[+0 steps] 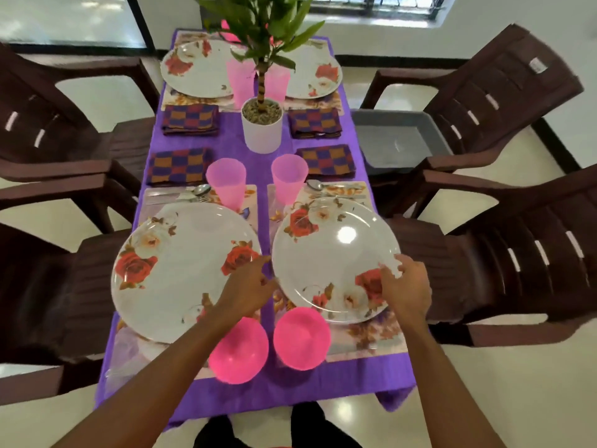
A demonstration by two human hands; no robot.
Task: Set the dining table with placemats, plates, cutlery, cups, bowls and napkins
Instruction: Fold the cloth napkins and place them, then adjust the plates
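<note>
1. Desk (258, 392) has a purple cloth and four places laid, two near and two far.
2. Right hand (407, 287) is on the near-right rim of the near right plate (332, 253), fingers curled onto its face, gripping it.
3. Left hand (248, 287) is at that plate's left rim, in the gap between the two near plates. Its fingers are loose and spread and hold nothing. Can't tell if it touches the rim.
4. The hands are apart, one on each side of the near right plate.
5. That plate sits on the near right placemat (365, 337). The near left plate (181, 270) sits on the near left placemat (155, 197).
6. Two pink bowls, left bowl (238, 350) and right bowl (302, 337), stand side by side at the near edge, each just beside its plate.
7. Near cups, left cup (226, 182) and right cup (289, 177), stand upright at the far inner corners of the near mats.
8. Cutlery lies along the far edge of each near mat, with the left spoon (200, 190) and right spoon (315, 184) visible. The rest is blurred.
9. There are four checked napkins mid-desk: near left napkin (179, 166), near right napkin (326, 160), far left napkin (190, 119) and far right napkin (315, 122).
10. At the far end, the far left plate (197, 67) and far right plate (318, 76) have two pink far cups (239, 79) between them.
11. White plant pot (262, 127) stands centre, between the far napkins.
12. Grey tub (397, 140) sits on the far right chair (504, 92).
</note>
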